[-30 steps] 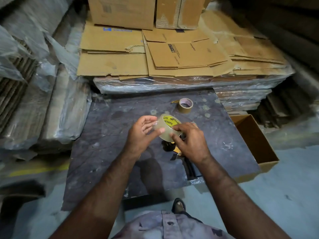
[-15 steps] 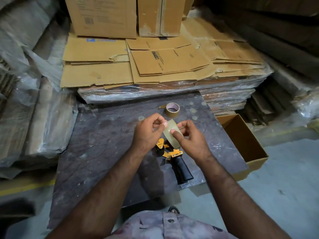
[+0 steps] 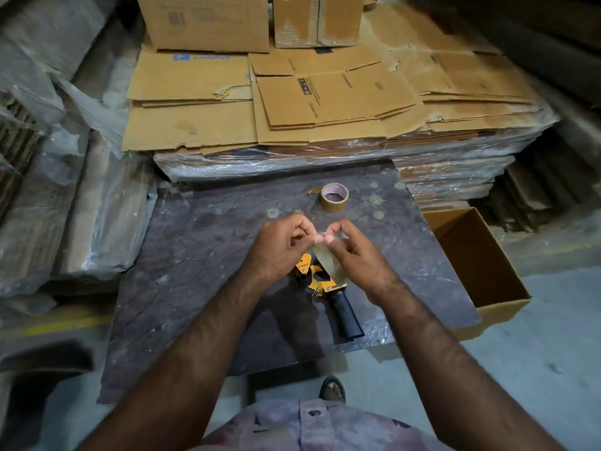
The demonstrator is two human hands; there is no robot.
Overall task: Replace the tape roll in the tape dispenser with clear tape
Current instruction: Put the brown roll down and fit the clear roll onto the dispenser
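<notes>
I hold the clear tape roll (image 3: pixel 331 262) edge-on between both hands, a little above the dark table (image 3: pixel 201 255). My left hand (image 3: pixel 281 247) and my right hand (image 3: pixel 356 252) pinch its upper edge with fingertips close together. Directly beneath them the tape dispenser (image 3: pixel 320 283), yellow with a black handle (image 3: pixel 348 317), lies on the table with its handle pointing toward me. Its hub is partly hidden by my hands and the roll. A brown tape roll (image 3: pixel 335 197) stands on the table farther back.
An open cardboard box (image 3: pixel 481 265) sits at the table's right edge. Plastic-wrapped stacks of flattened cartons (image 3: pixel 325 105) rise right behind the table, and wrapped bundles (image 3: pixel 74 203) crowd the left. My foot (image 3: pixel 332 388) shows on the grey floor below.
The clear roll turned from showing its yellow-labelled face to edge-on. Both hands closed in on its top edge. The view shifted, so the dispenser now shows under my hands.
</notes>
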